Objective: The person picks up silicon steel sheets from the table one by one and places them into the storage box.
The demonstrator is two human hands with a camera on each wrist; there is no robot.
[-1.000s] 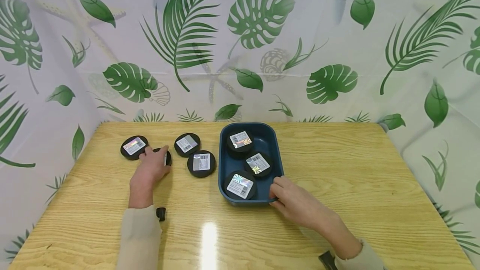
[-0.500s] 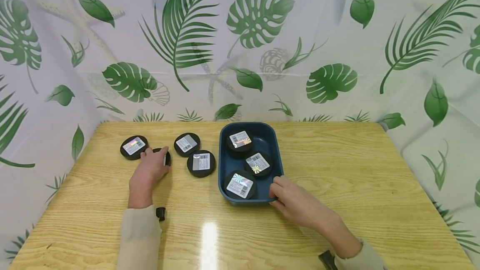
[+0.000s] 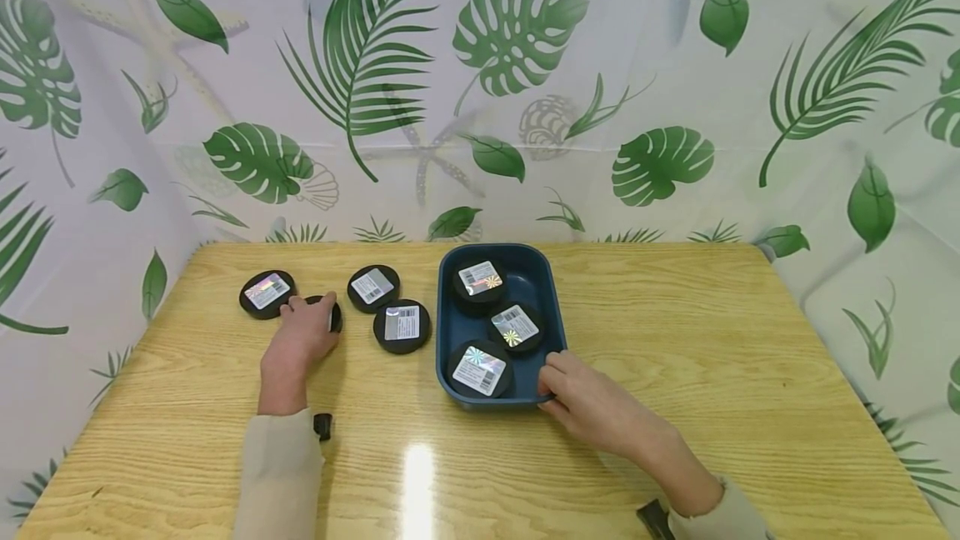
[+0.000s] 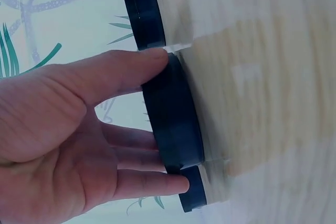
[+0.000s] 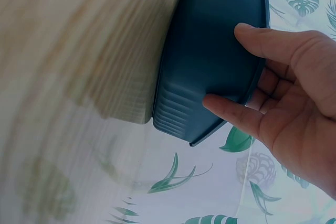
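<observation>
My left hand (image 3: 300,340) grips a flat, round black disc (image 4: 173,114) by its sides, thumb on one side and fingers on the other. That disc sits on the table at the left, and the hand hides most of its labelled top in the head view. One fingertip also reaches a neighbouring black disc (image 3: 267,294). With my right hand (image 3: 592,407) I hold the near right corner of a dark blue plastic tray (image 3: 531,273), thumb outside and some fingers over the rim. Inside the tray lie three black discs (image 3: 516,327) with silvery labels.
Two more labelled discs, one farther back (image 3: 373,288) and one nearer (image 3: 402,326), lie between my left hand and the tray. All this is on a wooden table (image 3: 712,340). A leaf-patterned cloth (image 3: 420,107) rises behind the table and along both sides.
</observation>
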